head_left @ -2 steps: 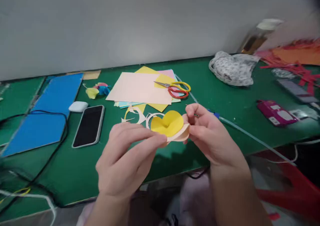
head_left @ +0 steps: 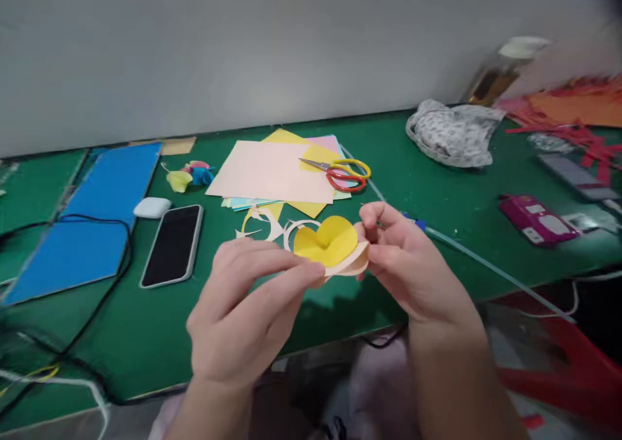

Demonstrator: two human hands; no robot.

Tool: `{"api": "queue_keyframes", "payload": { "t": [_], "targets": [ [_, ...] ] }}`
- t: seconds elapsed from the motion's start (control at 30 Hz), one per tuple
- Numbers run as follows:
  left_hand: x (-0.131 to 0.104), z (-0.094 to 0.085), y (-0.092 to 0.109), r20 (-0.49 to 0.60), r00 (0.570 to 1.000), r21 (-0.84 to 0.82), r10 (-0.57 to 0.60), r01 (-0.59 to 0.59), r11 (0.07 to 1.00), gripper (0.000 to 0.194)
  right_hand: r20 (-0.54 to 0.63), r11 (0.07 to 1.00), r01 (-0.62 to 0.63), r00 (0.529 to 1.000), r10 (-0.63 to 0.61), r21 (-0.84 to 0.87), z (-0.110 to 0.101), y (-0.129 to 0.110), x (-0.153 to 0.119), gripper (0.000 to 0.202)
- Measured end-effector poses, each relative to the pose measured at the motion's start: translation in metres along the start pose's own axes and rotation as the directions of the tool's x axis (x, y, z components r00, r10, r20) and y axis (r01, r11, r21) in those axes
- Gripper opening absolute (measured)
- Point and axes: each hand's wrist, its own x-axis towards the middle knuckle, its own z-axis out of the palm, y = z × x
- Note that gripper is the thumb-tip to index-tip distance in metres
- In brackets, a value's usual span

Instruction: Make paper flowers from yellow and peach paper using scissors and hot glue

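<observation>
Paper heart (head_left: 335, 234): yellow, touching curled pale-peach paper (head_left: 348, 266), above green tabletop (head_left: 155, 336)
Left hand (head_left: 253, 301): nearly closed, pinching their left side
Right hand (head_left: 405, 252): fingers curled, pinching the peach paper's right end

No legible text, brand, number or sign found. Magenta device (head_left: 538, 220), right of frame: pale patches on its face, too blurred to read. Grey device (head_left: 576, 175), far right: face unreadable. Patterned cloth (head_left: 454, 134), upper right: markings too small to decipher.
</observation>
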Motion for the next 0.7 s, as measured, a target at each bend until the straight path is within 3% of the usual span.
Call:
{"api": "queue_keyframes", "payload": {
  "t": [0.53,0.7],
  "targets": [
    [-0.0004,-0.0008,-0.0016,-0.004,1.000,0.002,0.003,-0.003,1.000,0.030,-0.008,0.999,0.011,1.000,-0.011,0.045,-0.0019,-0.0003,-0.0010,0.023],
    [0.0004,-0.0004,-0.0009,-0.084,0.996,0.018,-0.023,0.025,1.000,0.033,-0.018,0.997,0.050,0.999,-0.049,0.063,-0.0042,-0.0016,-0.0017,0.024]
  ]
}}
